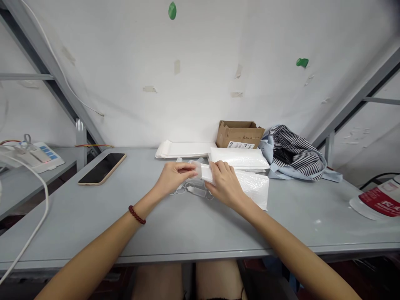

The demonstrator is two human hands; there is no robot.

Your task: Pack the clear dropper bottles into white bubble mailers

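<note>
At the table's middle my left hand (173,177), with a dark red bead bracelet on its wrist, pinches a small translucent plastic piece (198,170); its exact kind is unclear. The piece meets the left end of a white bubble mailer (254,187). My right hand (226,183) is closed round that mailer, fingers over its top and thumb at the near side. Whether the piece reaches inside the mailer cannot be made out. Beneath and between the hands lie several small clear plastic pieces with thin white cords, among them a tube-like one (196,191), partly hidden by my hands.
Behind my hands lie more white mailers (240,157) and a flat white stack (190,149). An open cardboard box (240,134) and a striped cloth bag (293,152) stand at back right. A phone (102,168) lies left, a white tub (379,200) right.
</note>
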